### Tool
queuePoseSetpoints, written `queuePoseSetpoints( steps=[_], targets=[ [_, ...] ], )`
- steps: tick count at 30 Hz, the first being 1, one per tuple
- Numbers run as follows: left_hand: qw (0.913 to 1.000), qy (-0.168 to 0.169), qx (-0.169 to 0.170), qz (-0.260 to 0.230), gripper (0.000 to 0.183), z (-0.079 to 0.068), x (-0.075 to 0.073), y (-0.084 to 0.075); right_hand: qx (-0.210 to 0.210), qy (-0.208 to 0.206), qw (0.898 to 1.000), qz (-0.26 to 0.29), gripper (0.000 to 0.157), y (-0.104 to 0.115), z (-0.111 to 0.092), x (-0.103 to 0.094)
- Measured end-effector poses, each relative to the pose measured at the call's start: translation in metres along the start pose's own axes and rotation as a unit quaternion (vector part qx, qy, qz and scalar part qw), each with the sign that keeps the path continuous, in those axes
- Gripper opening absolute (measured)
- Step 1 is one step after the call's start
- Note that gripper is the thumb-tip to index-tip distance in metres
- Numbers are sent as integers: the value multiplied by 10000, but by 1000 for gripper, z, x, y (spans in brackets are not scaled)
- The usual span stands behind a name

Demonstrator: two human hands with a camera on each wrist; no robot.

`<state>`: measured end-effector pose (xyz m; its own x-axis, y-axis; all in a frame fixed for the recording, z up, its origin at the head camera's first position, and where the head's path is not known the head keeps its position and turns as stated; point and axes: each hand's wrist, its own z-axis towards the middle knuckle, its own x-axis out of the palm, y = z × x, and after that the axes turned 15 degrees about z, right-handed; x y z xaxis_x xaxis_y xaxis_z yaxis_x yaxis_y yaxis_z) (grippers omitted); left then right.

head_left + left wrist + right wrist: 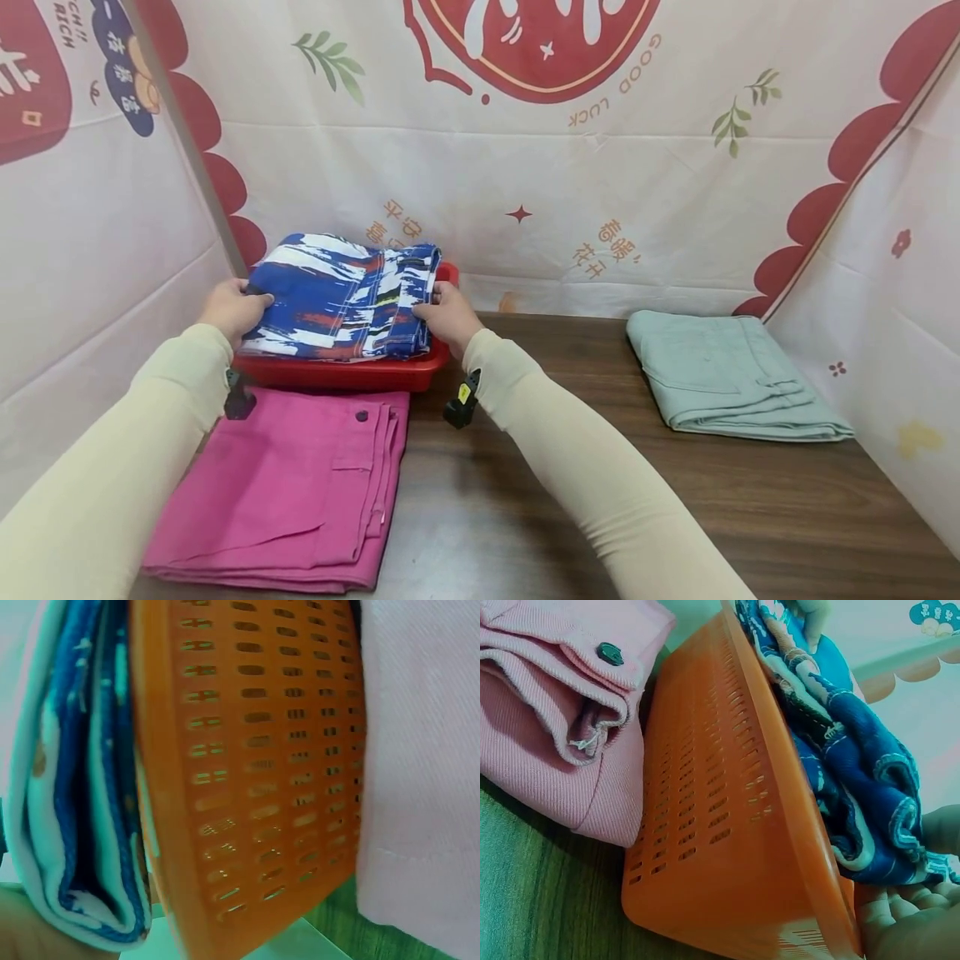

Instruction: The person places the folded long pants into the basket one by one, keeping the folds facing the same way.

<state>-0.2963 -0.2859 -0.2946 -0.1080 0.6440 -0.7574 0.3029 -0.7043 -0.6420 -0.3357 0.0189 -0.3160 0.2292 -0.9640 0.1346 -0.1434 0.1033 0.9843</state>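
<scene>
Folded blue, white and red patterned pants (330,296) lie level over the top of a red plastic basket (337,375). At their left edge my left hand (234,310) grips the cloth, thumb on top. My right hand (450,315) pinches the opposite edge, by the waistband; in the right wrist view its fingers (911,907) reach under the folded layers. The basket's slotted wall (262,750) shows below the cloth in the left wrist view. Whatever lies inside the basket is hidden by the pants.
Folded pink pants (277,483) with a dark button lie on the brown wooden table (480,517), just in front of the basket. Folded pale green pants (720,375) lie at the right. Printed white cloth (525,183) walls the table at the back and sides.
</scene>
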Motion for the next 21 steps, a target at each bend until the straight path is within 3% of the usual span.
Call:
queuePoseSetpoints(
  steps=[13,18,21],
  targets=[
    [9982,-245,68,537,54,14,14,2,108,100,9983,-564,59,-3,-4,0],
    [9967,-208,56,781,57,18,18,9,-342,58,9903,-1345,57,-7,-5,9],
    [9969,-18,-90,785,62,19,21,15,-579,54,9785,-1977,57,-11,-5,13]
  ],
)
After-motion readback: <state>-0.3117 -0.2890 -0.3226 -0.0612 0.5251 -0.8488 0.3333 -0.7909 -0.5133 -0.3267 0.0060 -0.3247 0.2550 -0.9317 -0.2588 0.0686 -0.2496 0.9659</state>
